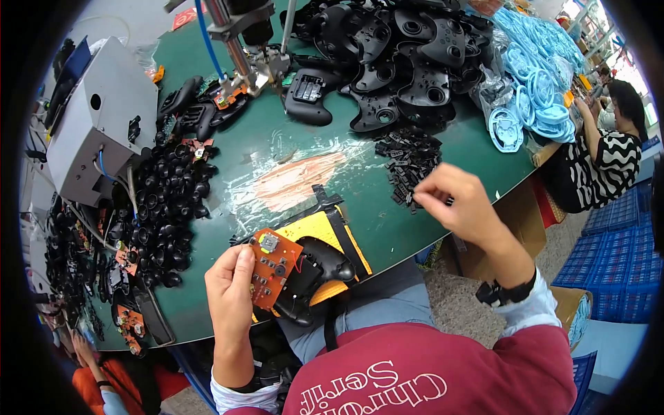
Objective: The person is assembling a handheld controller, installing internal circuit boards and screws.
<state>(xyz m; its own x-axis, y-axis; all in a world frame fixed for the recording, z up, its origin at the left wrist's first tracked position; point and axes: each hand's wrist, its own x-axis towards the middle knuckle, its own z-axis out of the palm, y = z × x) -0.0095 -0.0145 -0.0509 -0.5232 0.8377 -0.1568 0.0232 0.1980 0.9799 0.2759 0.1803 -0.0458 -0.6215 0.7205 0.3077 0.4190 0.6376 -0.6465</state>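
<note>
My left hand (232, 277) grips an orange circuit board (272, 277) by its left edge, thumb on top. The board carries a square silver part, small dark buttons and red wires. Just right of it, a black game controller shell (321, 266) rests on a yellow pad with black strips (310, 225) at the table's near edge. My right hand (456, 204) is over the near end of a pile of small black plastic parts (408, 160), thumb and forefinger pinched together. What lies between those fingertips is too small to make out.
Black controller shells (415, 55) heap up at the back, beside light-blue rings (532, 90). A metal press (242, 48) stands at the far middle. Left are a grey machine (97, 117) and many black caps (166, 207). Other people (609, 152) sit at the right and lower left.
</note>
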